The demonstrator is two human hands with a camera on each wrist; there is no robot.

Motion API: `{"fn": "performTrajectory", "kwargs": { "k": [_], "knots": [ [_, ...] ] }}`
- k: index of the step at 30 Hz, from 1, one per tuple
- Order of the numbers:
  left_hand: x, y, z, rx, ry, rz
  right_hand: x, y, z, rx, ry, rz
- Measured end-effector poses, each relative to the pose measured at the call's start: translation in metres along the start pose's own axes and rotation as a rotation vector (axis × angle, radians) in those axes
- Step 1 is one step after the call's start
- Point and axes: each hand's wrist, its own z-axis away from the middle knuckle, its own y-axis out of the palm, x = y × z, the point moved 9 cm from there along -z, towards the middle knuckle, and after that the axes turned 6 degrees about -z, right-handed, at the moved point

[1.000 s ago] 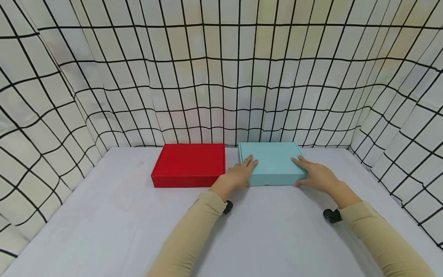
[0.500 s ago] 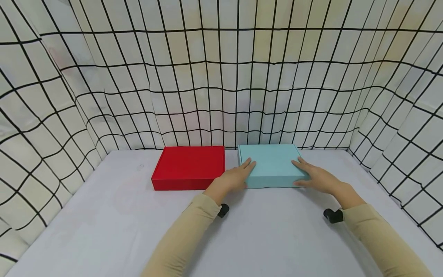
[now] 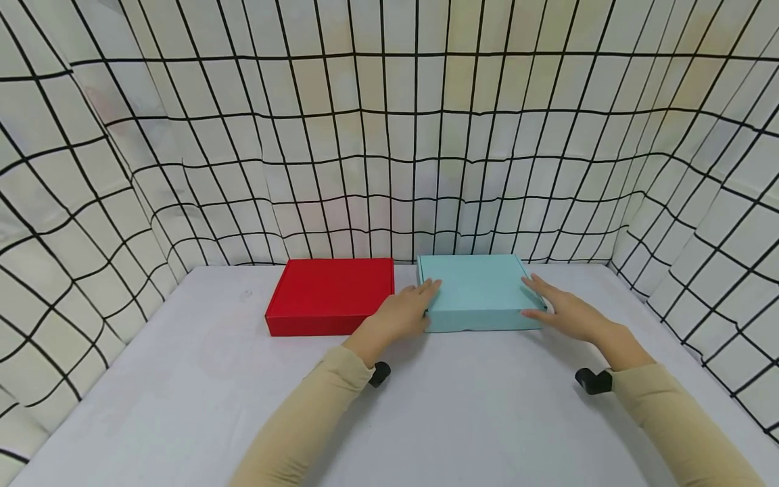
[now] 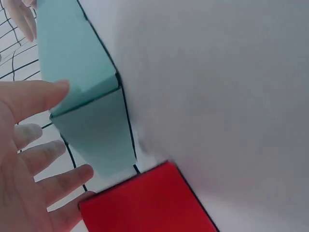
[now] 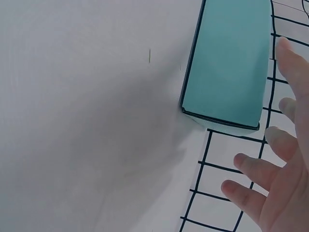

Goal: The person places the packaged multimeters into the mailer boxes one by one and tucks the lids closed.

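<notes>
A light blue box (image 3: 471, 284) with its lid closed lies flat at the back of the table. My left hand (image 3: 398, 316) is at its left front corner, fingers spread, just right of the red box (image 3: 335, 291). In the left wrist view the thumb reaches to the blue box's (image 4: 99, 130) top edge, and the other fingers of the left hand (image 4: 29, 169) are extended apart. My right hand (image 3: 572, 316) stands at the right side, fingertips overlapping that edge. The right wrist view shows the right hand (image 5: 285, 169) with spread fingers beside the blue box (image 5: 227, 63).
White tablecloth (image 3: 487, 406) covers the table. White cloth walls (image 3: 389, 135) with a black grid rise behind and on both sides. A small black device (image 3: 593, 381) is on the right wrist, another black device (image 3: 380, 374) on the left.
My left hand has drawn back leftward from the blue box's top toward its corner. My right hand has shifted slightly right. Both boxes stay in place; the head view tilts up a little.
</notes>
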Motion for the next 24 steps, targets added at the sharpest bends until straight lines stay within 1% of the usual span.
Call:
{"fn": "performTrajectory", "kwargs": {
  "k": [7,11,13,16,19,24],
  "knots": [
    [0.009,-0.014,0.007,-0.110,0.017,-0.015,0.001,-0.008,0.001,-0.050,-0.024,0.011],
    [0.022,-0.021,0.014,-0.150,-0.019,-0.014,0.001,-0.012,0.000,-0.091,-0.019,0.015],
    [0.030,-0.024,0.018,-0.167,-0.051,-0.008,0.000,-0.014,-0.001,-0.119,-0.016,0.023],
    [0.044,-0.031,0.025,-0.213,-0.096,-0.007,-0.001,-0.018,-0.001,-0.176,-0.023,0.042],
    [0.061,-0.038,0.034,-0.253,-0.143,-0.036,-0.002,-0.023,-0.001,-0.236,-0.039,0.059],
    [0.092,-0.051,0.051,-0.281,-0.217,-0.077,-0.003,-0.032,0.000,-0.322,-0.044,0.106]
  ]
}}
